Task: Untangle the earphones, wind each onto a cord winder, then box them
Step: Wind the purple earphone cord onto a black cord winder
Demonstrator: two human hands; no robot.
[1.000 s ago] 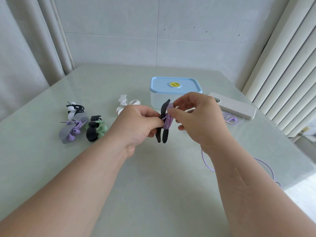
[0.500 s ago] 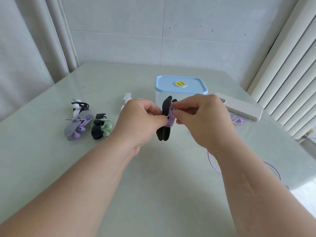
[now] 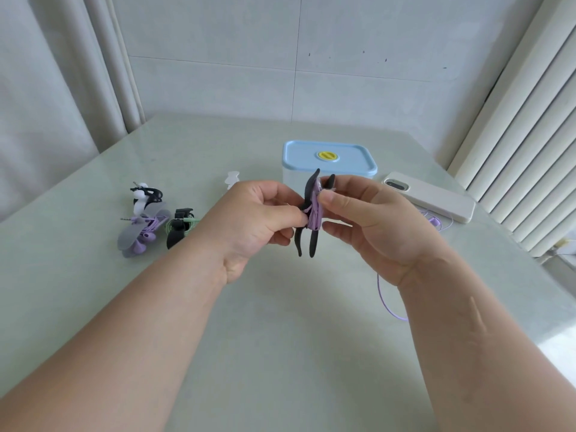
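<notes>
Midway above a pale green table [image 3: 280, 353], a person's left hand [image 3: 252, 222] and right hand [image 3: 374, 226] held a black cord winder [image 3: 313, 244] between them, roughly upright and edge-on to the camera. The left hand's curled fingers pinched the winder's middle from one side. The right hand's thumb and forefinger pinched the purple earphone cord [image 3: 315, 213] wrapped in a thick bundle around the winder's waist. The winder's two black flaps splayed apart below the bundle.

A loose length of purple cord [image 3: 385, 302] curved across the table under the right wrist, and purple earbuds [image 3: 434, 222] lay just beside a white oblong device [image 3: 436, 198] near the table's right edge. Behind the hands stood the box [image 3: 328, 159], closed under a light blue lid with a yellow button at its centre.

On the table's left side lay three wound sets close together: a black winder with white earphones [image 3: 145, 196], a grey winder with purple earphones [image 3: 140, 233] and a black winder with green earphones [image 3: 178, 228]. A white winder [image 3: 232, 179] showed partly behind the left hand. Pale curtains [image 3: 46, 88] hung at left, and white vertical slats [image 3: 530, 126] stood at right.
</notes>
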